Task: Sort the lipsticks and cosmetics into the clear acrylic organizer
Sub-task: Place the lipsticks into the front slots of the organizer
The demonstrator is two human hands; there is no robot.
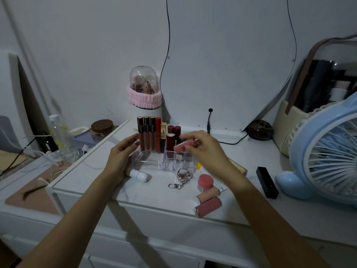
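The clear acrylic organizer (152, 164) stands mid-table with several lip gloss tubes (146, 132) and dark red lipsticks (170, 141) upright in it. My left hand (123, 153) touches its left wall with relaxed fingers. My right hand (202, 149) pinches a pink lipstick (182, 147), held sideways just above the organizer's front right slots. On the table lie a white tube (138, 175), a heart keychain (183, 176), a pink jar (205, 182), two pink lipsticks (208, 201) and a black lipstick case (267, 181).
A blue fan (324, 157) stands at the right edge, with a covered storage box (316, 89) behind it. A domed brush holder with a pink band (144, 95) and a wavy mirror (228, 64) stand at the back. Bottles and cables clutter the lower surface at left.
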